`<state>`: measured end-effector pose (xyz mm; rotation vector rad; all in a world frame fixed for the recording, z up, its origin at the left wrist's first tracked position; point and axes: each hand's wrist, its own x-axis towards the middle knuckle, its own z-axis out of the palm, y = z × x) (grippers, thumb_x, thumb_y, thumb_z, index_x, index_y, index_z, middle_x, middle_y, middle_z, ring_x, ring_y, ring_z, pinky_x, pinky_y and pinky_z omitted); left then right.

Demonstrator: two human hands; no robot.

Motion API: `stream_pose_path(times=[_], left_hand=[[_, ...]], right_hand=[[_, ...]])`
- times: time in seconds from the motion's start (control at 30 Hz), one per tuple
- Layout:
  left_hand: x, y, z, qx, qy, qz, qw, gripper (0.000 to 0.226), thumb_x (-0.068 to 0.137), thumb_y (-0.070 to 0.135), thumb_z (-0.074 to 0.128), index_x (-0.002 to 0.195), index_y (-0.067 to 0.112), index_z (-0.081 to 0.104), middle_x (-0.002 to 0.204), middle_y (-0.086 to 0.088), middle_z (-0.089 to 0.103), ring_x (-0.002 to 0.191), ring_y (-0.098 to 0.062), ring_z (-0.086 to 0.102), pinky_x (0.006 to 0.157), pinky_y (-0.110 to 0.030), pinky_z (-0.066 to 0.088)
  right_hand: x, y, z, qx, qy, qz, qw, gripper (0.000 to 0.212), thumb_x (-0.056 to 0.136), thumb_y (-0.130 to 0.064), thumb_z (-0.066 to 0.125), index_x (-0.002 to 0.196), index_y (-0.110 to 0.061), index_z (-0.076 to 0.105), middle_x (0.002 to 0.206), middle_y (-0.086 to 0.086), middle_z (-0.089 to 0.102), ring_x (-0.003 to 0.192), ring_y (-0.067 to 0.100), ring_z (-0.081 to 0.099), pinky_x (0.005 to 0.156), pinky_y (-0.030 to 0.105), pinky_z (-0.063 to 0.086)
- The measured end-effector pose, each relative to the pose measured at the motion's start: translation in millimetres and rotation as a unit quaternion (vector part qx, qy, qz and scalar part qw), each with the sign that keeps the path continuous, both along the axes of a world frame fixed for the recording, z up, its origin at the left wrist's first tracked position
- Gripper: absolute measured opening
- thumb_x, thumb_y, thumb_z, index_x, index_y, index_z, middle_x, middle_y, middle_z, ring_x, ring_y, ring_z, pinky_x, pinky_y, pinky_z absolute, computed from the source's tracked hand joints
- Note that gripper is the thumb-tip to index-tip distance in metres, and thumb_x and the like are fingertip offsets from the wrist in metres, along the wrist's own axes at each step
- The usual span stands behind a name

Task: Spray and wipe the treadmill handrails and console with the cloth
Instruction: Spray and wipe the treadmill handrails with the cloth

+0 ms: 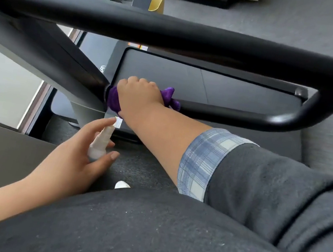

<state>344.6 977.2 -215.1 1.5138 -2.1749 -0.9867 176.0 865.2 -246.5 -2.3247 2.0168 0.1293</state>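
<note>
Dark grey clothing fills the near edge. Above it the left hand [82, 154] holds a small white spray bottle [102, 141], fingers loosely curled round it. Farther off, the right hand [138, 96] grips a purple cloth [114, 100] wrapped round the lower black handrail [239, 116], beside the treadmill's upright.
</note>
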Motion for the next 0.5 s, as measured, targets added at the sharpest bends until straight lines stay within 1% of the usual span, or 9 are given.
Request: stream_pose_path(times=[0.07,0.2,0.27,0.33,0.4,0.5], left_hand=[[-17,-2,1,-0.004,-0.003,-0.016,1.0,0.07,0.084,0.038,0.072,0.125,0.076,0.03,0.106,0.041,0.058,0.093,0.018,0.059,0.073,-0.005,0.04],[-53,7,4,-0.001,0.017,-0.034,0.999,0.066,0.083,0.043,0.069,0.126,0.075,0.031,0.107,0.041,0.058,0.092,0.018,0.06,0.072,-0.014,0.041],[-72,15,5,0.011,0.034,-0.04,0.999,0.064,0.082,0.045,0.068,0.125,0.075,0.031,0.107,0.039,0.059,0.092,0.014,0.061,0.072,-0.015,0.043],[-92,23,5,0.018,0.045,-0.052,0.997,0.063,0.083,0.045,0.067,0.125,0.075,0.031,0.106,0.037,0.059,0.091,0.011,0.062,0.071,-0.009,0.043],[-111,31,6,0.014,0.048,-0.064,0.997,0.062,0.083,0.048,0.065,0.126,0.075,0.03,0.107,0.038,0.058,0.093,0.011,0.061,0.071,-0.003,0.041],[-134,43,9,0.013,0.053,-0.071,0.996,0.061,0.083,0.052,0.062,0.128,0.075,0.028,0.109,0.039,0.057,0.096,0.013,0.059,0.071,-0.003,0.041]], right_hand=[[-17,9,3,-0.001,0.001,-0.002,1.0,0.046,0.091,-0.031,0.066,0.131,-0.015,0.049,0.127,0.006,0.055,0.115,0.027,0.057,0.092,0.039,0.044],[-67,39,10,-0.018,-0.012,-0.019,1.0,0.044,0.089,-0.03,0.067,0.128,-0.016,0.051,0.122,0.005,0.057,0.112,0.026,0.057,0.09,0.039,0.045],[-95,56,15,-0.02,-0.016,-0.029,0.999,0.047,0.086,-0.035,0.07,0.125,-0.017,0.051,0.118,0.004,0.057,0.108,0.025,0.058,0.087,0.038,0.044],[-125,74,21,-0.026,-0.019,-0.04,0.999,0.052,0.083,-0.045,0.071,0.122,-0.016,0.053,0.113,0.004,0.058,0.103,0.025,0.059,0.082,0.038,0.043],[-154,92,25,-0.035,-0.009,-0.055,0.998,0.056,0.08,-0.054,0.071,0.117,-0.017,0.054,0.108,0.004,0.059,0.098,0.026,0.06,0.079,0.039,0.043],[-189,115,29,-0.053,0.019,-0.059,0.997,0.059,0.079,-0.058,0.071,0.118,-0.017,0.053,0.109,0.005,0.061,0.097,0.027,0.061,0.081,0.041,0.047]])
